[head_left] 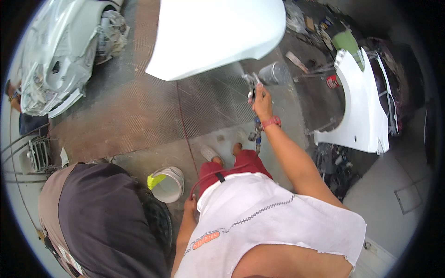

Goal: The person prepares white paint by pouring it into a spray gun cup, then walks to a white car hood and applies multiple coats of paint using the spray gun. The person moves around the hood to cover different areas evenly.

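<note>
My right hand (262, 103), with a red band at its wrist, is wrapped round the handle of a spray gun (252, 83). A grey cup (275, 73) sits at the gun's right side. Blue and metal fittings (255, 133) hang below the grip. Just beyond the gun is the near edge of a large white car hood (218, 37). Down by my left hip, my left hand (190, 204) is closed on a red air hose (202, 178); its fingers are partly hidden.
A white fender (364, 106) stands on a stand at right, near a red can (333, 82). A masked white car body (65, 55) is at far left. By my left side are a white bucket (172, 186) and a dark-covered bulk (102, 217). The hose crosses the floor.
</note>
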